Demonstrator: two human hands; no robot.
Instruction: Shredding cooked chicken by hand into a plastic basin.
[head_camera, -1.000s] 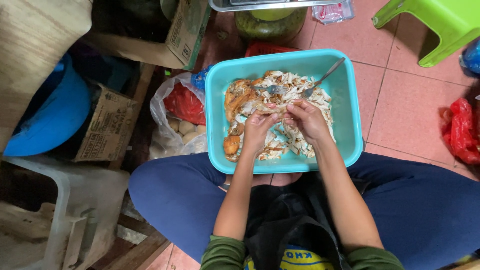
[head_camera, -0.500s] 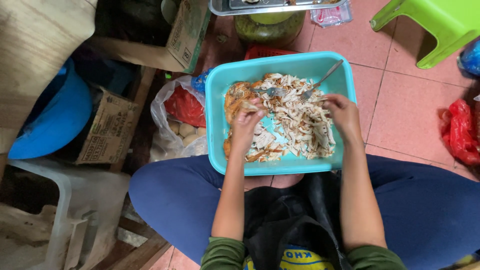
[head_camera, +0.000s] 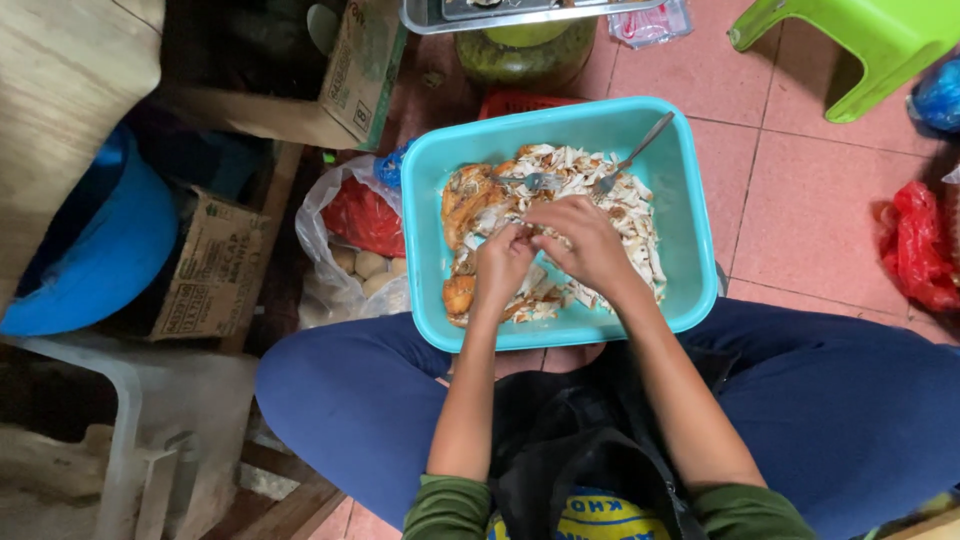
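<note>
Turquoise tub (head_camera: 690, 230): our left hand (head_camera: 503, 262) and right hand (head_camera: 588, 245) pinch one shred of cooked chicken (head_camera: 560, 200); we should pull apart gently, along the grain.

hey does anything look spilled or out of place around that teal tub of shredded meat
Nothing looks spilled. The shredded meat sits inside the teal tub, where the left hand and right hand meet. Two forks lie on the pile. The tub rests on the person's lap, not the floor.
</note>
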